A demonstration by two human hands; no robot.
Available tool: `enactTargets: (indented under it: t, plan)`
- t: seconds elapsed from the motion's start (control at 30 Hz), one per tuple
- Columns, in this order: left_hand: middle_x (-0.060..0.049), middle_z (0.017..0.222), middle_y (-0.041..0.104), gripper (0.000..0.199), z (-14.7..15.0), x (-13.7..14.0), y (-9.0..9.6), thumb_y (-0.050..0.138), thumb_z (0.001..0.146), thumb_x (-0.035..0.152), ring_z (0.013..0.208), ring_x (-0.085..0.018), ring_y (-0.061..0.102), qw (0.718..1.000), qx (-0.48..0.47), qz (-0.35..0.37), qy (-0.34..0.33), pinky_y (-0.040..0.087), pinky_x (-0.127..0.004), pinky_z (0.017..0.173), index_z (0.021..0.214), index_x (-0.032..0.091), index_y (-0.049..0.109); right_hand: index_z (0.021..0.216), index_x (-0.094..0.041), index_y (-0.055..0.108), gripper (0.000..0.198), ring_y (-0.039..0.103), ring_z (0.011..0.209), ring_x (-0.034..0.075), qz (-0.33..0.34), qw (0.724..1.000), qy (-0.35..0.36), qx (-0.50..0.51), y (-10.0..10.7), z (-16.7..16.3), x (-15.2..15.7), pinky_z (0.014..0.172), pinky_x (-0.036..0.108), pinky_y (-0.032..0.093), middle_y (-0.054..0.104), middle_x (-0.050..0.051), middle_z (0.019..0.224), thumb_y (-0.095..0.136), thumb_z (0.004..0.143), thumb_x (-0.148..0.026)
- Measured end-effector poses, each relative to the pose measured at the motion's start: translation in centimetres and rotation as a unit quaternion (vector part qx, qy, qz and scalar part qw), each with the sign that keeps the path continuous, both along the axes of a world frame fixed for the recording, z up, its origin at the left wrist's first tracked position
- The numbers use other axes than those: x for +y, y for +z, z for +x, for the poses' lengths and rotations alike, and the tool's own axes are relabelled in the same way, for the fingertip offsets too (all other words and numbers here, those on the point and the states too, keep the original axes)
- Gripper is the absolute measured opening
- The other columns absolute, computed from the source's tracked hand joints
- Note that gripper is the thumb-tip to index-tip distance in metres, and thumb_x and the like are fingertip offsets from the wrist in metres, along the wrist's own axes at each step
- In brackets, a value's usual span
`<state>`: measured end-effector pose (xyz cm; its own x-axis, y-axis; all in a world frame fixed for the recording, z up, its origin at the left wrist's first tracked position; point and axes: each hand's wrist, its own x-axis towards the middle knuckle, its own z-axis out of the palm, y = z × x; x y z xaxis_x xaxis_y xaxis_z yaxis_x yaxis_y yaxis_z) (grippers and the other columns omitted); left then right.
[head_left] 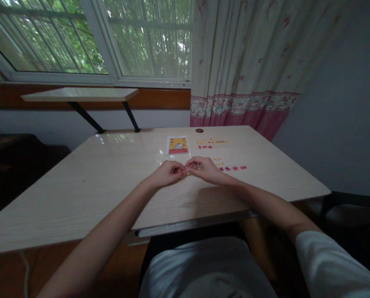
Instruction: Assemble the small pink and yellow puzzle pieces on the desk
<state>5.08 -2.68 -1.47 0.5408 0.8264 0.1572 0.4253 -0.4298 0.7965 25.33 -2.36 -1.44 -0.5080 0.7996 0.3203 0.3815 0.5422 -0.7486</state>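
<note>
My left hand and my right hand meet above the middle of the desk, fingertips pinched together. Between them is a small reddish jigsaw puzzle piece, mostly covered by the fingers. A bit of yellow shows just below the fingertips. Right of my right hand lies a row of red jigsaw pieces, partly hidden by that hand, with a few yellow pieces behind it. Beyond my hands lies a picture card with a white animal on yellow and red.
More yellow and red pieces are laid out in rows at the back right of the desk. A round cable hole sits near the back edge. A raised shelf on black legs stands back left. A curtain hangs behind.
</note>
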Motion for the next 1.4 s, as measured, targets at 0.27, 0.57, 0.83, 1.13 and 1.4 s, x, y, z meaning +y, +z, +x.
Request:
enactTargets:
  t: [0.27, 0.57, 0.83, 1.13, 1.4]
  plan:
    - [-0.001, 0.06, 0.061, 0.019, 0.1, 0.1, 0.0, 0.062, 0.07, 0.031, 0.055, -0.011, 0.049, 0.997, -0.057, -0.013, 0.048, 0.037, -0.023, 0.053, 0.074, 0.013, 0.069, 0.101, -0.022, 0.068, 0.025, 0.061, 0.087, 0.018, 0.091, 0.993, -0.072, 0.031, -0.5, 0.0, 0.3, 0.078, 0.031, 0.047, 0.069, 0.006, 0.1, 0.067, 0.08, -0.035]
    - [-0.003, 0.065, 0.065, 0.023, 1.0, 0.9, 0.1, 0.073, 0.062, 0.036, 0.062, -0.015, 0.058, 0.959, -0.216, -0.054, 0.174, 0.047, -0.029, 0.064, 0.066, 0.015, 0.067, 0.104, -0.024, 0.07, 0.026, 0.059, 0.087, 0.02, 0.186, 0.976, -0.109, -0.033, -0.6, 0.6, 1.1, 0.084, 0.035, 0.041, 0.069, 0.006, 0.096, 0.066, 0.083, -0.038]
    - [-0.003, 0.064, 0.065, 0.022, 1.1, 0.5, 0.1, 0.074, 0.061, 0.035, 0.061, -0.014, 0.057, 0.959, -0.228, -0.061, 0.156, 0.047, -0.03, 0.064, 0.065, 0.015, 0.068, 0.105, -0.023, 0.07, 0.027, 0.06, 0.094, 0.022, 0.215, 0.968, -0.109, -0.068, -0.9, 0.5, 1.2, 0.089, 0.037, 0.037, 0.07, 0.008, 0.097, 0.064, 0.085, -0.04]
    - [-0.003, 0.066, 0.063, 0.035, 0.8, 0.7, 0.7, 0.076, 0.055, 0.047, 0.061, -0.015, 0.054, 0.946, -0.256, -0.058, 0.189, 0.042, -0.029, 0.061, 0.065, 0.016, 0.065, 0.099, -0.023, 0.07, 0.024, 0.062, 0.079, 0.017, 0.365, 0.923, -0.123, -0.007, -0.2, 1.9, 1.6, 0.081, 0.035, 0.039, 0.072, 0.003, 0.084, 0.061, 0.087, -0.041]
    - [0.001, 0.057, 0.054, 0.022, -1.6, 1.4, 0.6, 0.058, 0.078, 0.035, 0.055, -0.012, 0.045, 0.96, -0.006, 0.147, 0.237, 0.032, -0.024, 0.055, 0.077, 0.015, 0.068, 0.098, -0.024, 0.07, 0.023, 0.062, 0.074, 0.015, 0.411, 0.903, -0.123, 0.002, 0.6, 3.1, 1.8, 0.081, 0.034, 0.038, 0.071, 0.001, 0.079, 0.058, 0.089, -0.041]
